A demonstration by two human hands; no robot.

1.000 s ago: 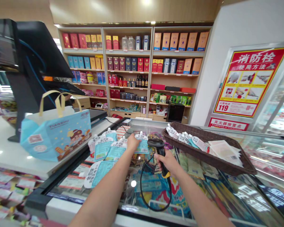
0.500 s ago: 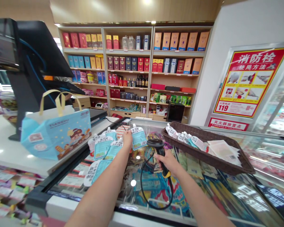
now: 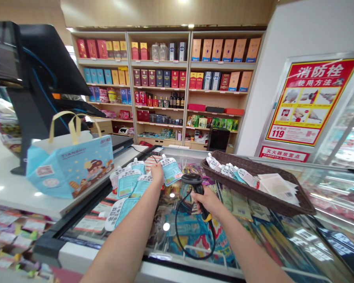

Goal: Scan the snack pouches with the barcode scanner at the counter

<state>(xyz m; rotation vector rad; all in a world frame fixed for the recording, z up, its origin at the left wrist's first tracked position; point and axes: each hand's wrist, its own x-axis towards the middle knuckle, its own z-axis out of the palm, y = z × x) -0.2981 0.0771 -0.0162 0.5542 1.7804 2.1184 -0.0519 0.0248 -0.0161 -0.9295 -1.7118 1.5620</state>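
Between the fingers of my left hand (image 3: 157, 173) is the edge of a blue-and-white spouted drink pouch (image 3: 171, 171), held upright above the glass top. My right hand (image 3: 205, 199) is wrapped round the handle of a black barcode scanner (image 3: 192, 179), whose head points left toward the pouch. A black cable (image 3: 177, 232) loops down from the scanner's handle. Several like pouches (image 3: 128, 184) lie on the glass just left of my left hand, and my forearm covers part of them.
The glass-topped freezer (image 3: 177, 257) holds packaged goods. On its right lies a brown woven basket (image 3: 271, 205) with pouches and pale flat packets. A blue shopping bag (image 3: 57, 169) and a black monitor (image 3: 54, 59) stand on the white counter (image 3: 6, 192) at left.
The held pouch has tilted a little and shifted slightly left with my left hand. My right hand and the scanner have barely moved.
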